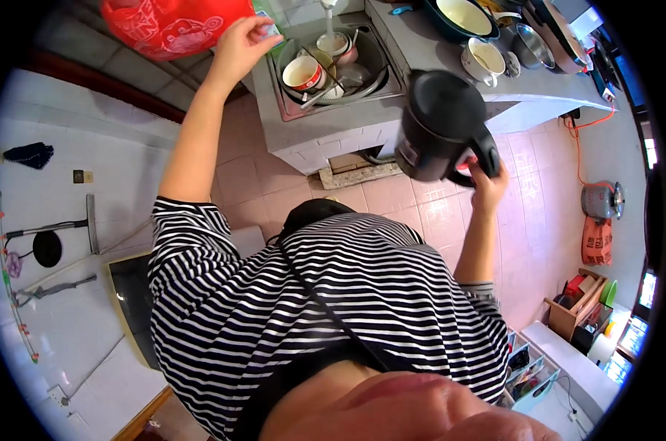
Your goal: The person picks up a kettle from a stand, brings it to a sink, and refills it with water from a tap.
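Note:
My right hand (487, 184) grips the handle of a black lidded jug (440, 121), shaped like an electric kettle. The jug is held up in front of the counter, right of the sink (288, 113). My left hand (247, 44) is raised at the sink's left side, thumb and fingers apart. A green and blue packet (276, 48) shows just behind its fingertips. In the sink, a grey basin (379, 82) holds several bowls, including a red-and-white one (301, 73), and chopsticks. Above it is a tap (328, 4), with a pale stream below.
A red plastic bag (173, 27) hangs beside my left forearm. On the counter (391, 33) stand a white mug (483, 60), a steel bowl (533, 47) and a dark green basin (435, 16). A stone ledge (360, 175) lies low under the sink. A wooden rack (578, 306) stands at right.

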Motion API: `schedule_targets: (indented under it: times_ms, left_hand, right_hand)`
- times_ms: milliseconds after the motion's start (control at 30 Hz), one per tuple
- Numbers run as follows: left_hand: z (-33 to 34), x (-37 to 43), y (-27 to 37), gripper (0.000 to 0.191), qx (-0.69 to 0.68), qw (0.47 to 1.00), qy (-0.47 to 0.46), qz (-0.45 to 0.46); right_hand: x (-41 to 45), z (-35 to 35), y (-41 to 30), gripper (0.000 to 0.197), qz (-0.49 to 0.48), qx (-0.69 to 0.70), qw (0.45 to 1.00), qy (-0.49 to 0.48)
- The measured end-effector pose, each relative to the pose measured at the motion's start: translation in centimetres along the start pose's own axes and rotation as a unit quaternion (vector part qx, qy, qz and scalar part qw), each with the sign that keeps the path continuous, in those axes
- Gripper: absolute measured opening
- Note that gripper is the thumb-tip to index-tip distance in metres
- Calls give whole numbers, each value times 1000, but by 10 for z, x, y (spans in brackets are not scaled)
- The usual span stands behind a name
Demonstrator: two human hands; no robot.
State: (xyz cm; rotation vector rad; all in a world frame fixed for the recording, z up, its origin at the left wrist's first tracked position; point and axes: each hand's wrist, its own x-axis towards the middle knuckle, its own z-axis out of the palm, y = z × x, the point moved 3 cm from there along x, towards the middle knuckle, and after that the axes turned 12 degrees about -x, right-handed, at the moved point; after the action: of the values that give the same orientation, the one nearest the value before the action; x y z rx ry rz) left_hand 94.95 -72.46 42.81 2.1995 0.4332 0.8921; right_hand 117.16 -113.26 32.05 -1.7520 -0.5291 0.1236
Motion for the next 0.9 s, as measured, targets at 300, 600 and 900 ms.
schedule_targets:
  times_ms: [300, 600, 900]
  left_hand:
    - [70, 69, 20, 41, 79, 984, -157, 16]
    - [161, 151, -56, 40, 112, 932, -253, -234]
    - [202, 207, 9, 32, 364, 916, -114, -122]
  right_hand:
    - [79, 150, -34, 14, -67, -30, 996, -48]
    - [178, 204, 14, 17, -72, -17, 994, -86]
    - [253, 237, 47, 14, 41, 69, 986, -145]
